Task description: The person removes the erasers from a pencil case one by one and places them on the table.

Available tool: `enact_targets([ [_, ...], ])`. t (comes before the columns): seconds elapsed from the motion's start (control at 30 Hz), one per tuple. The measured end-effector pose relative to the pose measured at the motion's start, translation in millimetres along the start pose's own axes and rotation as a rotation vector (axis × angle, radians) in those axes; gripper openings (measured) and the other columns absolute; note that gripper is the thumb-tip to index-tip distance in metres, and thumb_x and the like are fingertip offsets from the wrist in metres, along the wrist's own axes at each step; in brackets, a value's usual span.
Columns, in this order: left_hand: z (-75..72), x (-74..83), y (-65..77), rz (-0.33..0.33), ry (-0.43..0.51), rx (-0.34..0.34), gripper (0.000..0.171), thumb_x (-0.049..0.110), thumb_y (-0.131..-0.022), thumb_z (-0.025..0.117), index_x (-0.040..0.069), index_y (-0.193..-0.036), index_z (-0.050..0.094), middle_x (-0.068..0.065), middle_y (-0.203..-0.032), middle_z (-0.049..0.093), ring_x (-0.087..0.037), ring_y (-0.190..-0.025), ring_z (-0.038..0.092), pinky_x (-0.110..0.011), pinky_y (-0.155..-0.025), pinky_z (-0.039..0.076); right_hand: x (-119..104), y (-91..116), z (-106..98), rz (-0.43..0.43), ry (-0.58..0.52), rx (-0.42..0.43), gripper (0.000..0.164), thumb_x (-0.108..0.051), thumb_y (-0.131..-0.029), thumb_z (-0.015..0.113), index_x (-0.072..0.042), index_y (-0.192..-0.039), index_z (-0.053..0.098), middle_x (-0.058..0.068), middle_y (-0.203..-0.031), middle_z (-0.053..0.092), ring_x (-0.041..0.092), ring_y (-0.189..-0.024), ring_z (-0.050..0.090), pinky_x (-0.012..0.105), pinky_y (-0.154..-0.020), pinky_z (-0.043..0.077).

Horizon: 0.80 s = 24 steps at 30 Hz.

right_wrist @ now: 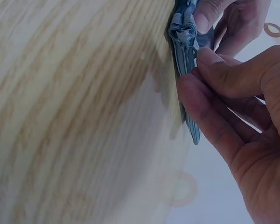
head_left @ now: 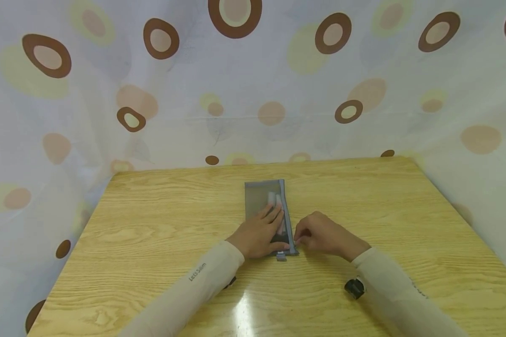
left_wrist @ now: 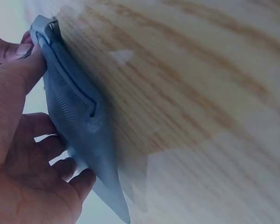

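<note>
A grey mesh zipper pouch [head_left: 256, 194] lies on the table with its zipped edge on the right; pale, stick-like items [head_left: 271, 196] show through the mesh. My left hand [head_left: 259, 234] rests on it, fingers spread over the mesh and thumb by the near corner. In the left wrist view, the zipper [left_wrist: 72, 77] runs along the pouch's edge. Beside the near end of that edge, my right hand [head_left: 325, 236] pinches the small zipper pull between thumb and forefinger; the fingertips mostly hide it. A short fabric tab [head_left: 281, 257] sticks out at the pouch's near end.
The wood-grain table [head_left: 160, 224] reaches back to a patterned curtain [head_left: 177, 93] with brown and beige ovals, which also hangs along both sides. A black wrist-worn device [head_left: 355, 288] sits under the right forearm.
</note>
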<state>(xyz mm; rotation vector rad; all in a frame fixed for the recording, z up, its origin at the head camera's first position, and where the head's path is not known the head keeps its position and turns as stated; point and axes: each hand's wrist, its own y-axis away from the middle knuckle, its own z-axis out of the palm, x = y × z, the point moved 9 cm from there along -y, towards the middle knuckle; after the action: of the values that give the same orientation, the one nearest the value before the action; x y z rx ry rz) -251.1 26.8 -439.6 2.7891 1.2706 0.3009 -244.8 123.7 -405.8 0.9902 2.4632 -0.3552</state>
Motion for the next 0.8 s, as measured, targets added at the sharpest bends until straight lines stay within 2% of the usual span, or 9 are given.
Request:
enact_targets([
  [0.33,4.0,-0.7,0.3,0.002,-0.017,0.001,0.089,0.063,-0.100,0.045,0.006,-0.162,0.018,-0.008,-0.169,0.008,-0.028,-0.155,0.006,-0.040,-0.124,0.017,2.9,-1.1,1.4,0.003,0.046,0.068,0.020,0.010,-0.082,0.073,-0.008,-0.077,0.076,-0.001,-0.078,0.073,0.007,-0.071,0.067,0.024,-0.063,0.057],
  [0.8,1.2,2.5,1.4,0.006,-0.041,0.003,0.088,0.063,-0.100,0.045,0.006,-0.162,0.018,-0.009,-0.168,0.009,-0.029,-0.155,0.007,-0.039,-0.124,0.017,5.9,-3.3,0.3,0.037,0.095,0.079,0.024,0.013,-0.083,0.069,-0.009,-0.077,0.076,-0.001,-0.078,0.073,0.010,-0.073,0.068,0.025,-0.064,0.057],
])
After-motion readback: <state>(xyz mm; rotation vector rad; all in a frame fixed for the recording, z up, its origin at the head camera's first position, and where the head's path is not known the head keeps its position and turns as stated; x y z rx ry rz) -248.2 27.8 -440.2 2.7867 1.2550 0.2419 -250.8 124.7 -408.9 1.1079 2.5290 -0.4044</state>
